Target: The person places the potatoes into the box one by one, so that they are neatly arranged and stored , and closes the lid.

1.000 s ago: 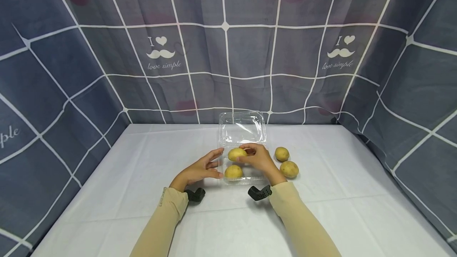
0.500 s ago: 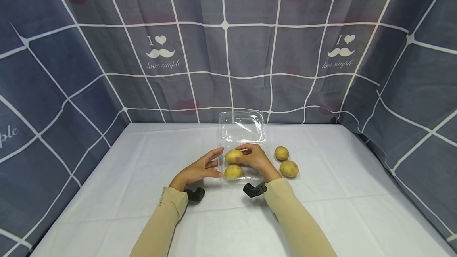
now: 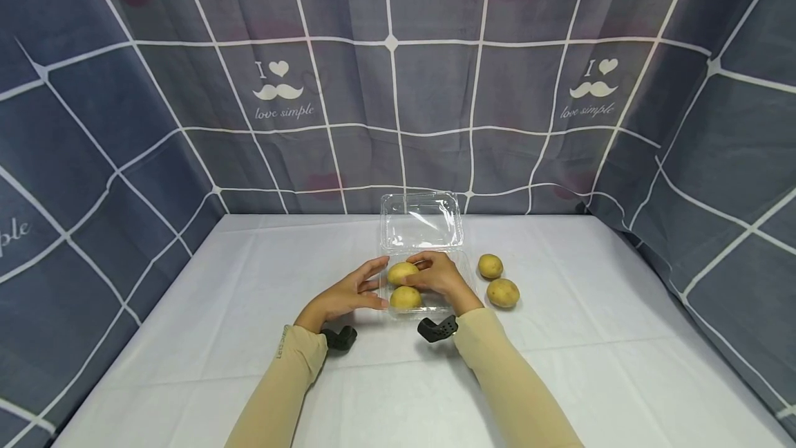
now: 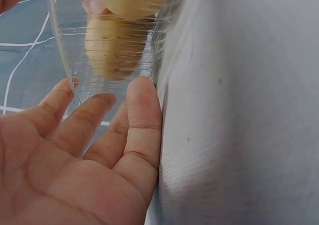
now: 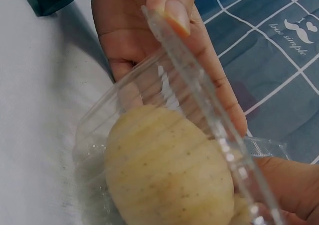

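Note:
My right hand (image 3: 440, 276) grips a yellow potato (image 3: 401, 273) at the back left inside a clear plastic clamshell box (image 3: 432, 310). A second potato (image 3: 405, 298) lies in front of it, close against the left side. My left hand (image 3: 347, 297) stands at the box's left wall with its fingers spread and fairly straight. In the left wrist view, the fingertips of that left hand (image 4: 94, 160) reach the ribbed clear wall, and potatoes (image 4: 112, 51) show through it. The box's lid (image 3: 423, 223) is raised and tilted back.
Two more potatoes, a smaller one (image 3: 490, 266) and a larger one (image 3: 503, 293), lie on the white cloth (image 3: 267, 254) right of the box. A dark checked curtain (image 3: 435, 88) stands behind and at both sides.
My right hand has moved left and slightly down with the potato, bringing it beside the front potato at the box's left side. The left hand has stayed in place.

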